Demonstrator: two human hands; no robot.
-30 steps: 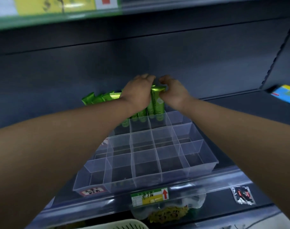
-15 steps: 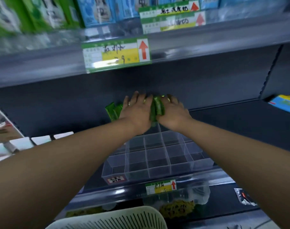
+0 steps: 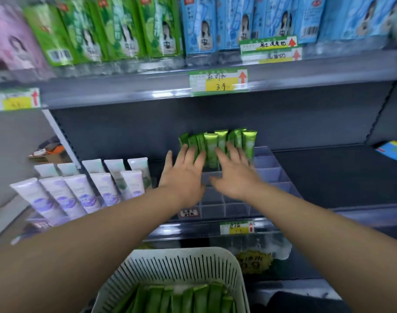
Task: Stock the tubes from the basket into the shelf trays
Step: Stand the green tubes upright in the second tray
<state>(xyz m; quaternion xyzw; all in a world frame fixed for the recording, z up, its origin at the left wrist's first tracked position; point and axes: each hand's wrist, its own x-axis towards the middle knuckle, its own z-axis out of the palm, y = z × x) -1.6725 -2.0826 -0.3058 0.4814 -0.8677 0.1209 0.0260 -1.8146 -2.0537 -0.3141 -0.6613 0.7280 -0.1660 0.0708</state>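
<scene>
Head camera, looking forward and down at a shop shelf. Both bare forearms reach in from the bottom corners.

The left hand (image 3: 184, 177) and right hand (image 3: 234, 175) lie side by side, palms forward, fingers straight and slightly spread. They grip nothing. The fingertips rest against the lower fronts of a row of green tubes (image 3: 215, 145).

These tubes stand upright, packed close together, in the back row of a clear divided tray (image 3: 272, 175). The tray's nearer compartments, and those to the right, look empty.

At the bottom of the view is a pale slotted basket (image 3: 177, 256), and loose tubes (image 3: 181, 299) of the same green lie across its floor.

The job looks only begun: one row is filled, most of the tray is unfilled, and plenty of stock waits in the basket. The hands seem to be squaring up the row.

The shelf (image 3: 328, 172) is dark grey metal with a dark back panel. Pale purple tubes (image 3: 80, 193) stand in a tray to the left. The shelf above holds green boxes (image 3: 107, 28) and blue boxes (image 3: 238, 21), with a yellow price tag (image 3: 218, 81) on its edge. A blue packet (image 3: 394, 151) lies at the far right.
</scene>
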